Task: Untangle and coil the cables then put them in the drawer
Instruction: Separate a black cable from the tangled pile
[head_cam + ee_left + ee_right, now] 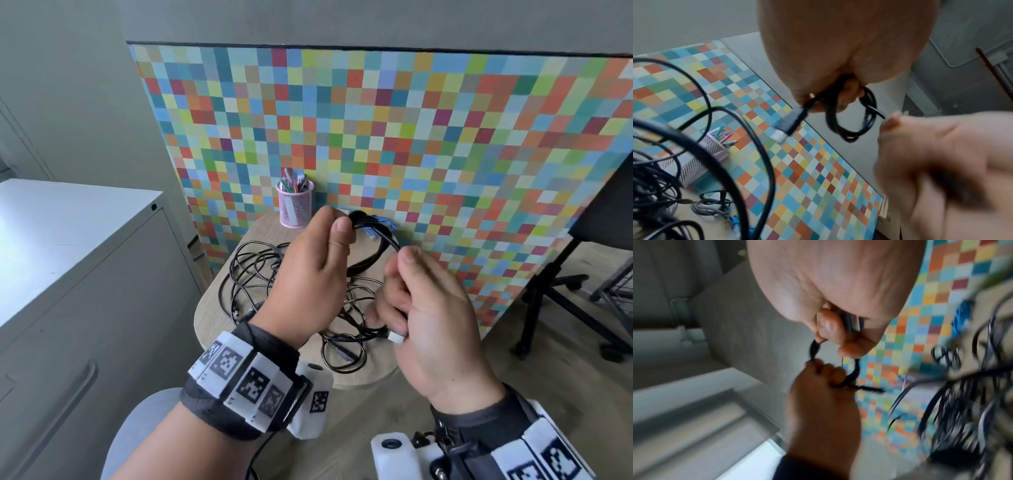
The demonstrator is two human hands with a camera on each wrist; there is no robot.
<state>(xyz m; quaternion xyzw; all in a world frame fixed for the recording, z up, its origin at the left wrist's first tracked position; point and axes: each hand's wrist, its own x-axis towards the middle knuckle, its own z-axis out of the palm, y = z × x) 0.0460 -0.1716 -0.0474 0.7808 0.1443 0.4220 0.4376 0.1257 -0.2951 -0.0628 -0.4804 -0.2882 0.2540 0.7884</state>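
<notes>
The thin black cables (260, 274) looked like smooth, slightly glossy plastic. They lay on a rounded pale table (212, 308) with a matt wood-grain finish. The pink pen cup (294, 205) was fine wire mesh. The multicoloured checked panel (411, 137) showed a woven, matt cloth texture. The grey cabinet (85, 291) looked like smooth painted metal.

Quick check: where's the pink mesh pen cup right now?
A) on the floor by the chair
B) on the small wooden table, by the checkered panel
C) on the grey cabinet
B: the pink pen cup stands on the wooden table, against the checkered panel.
</notes>
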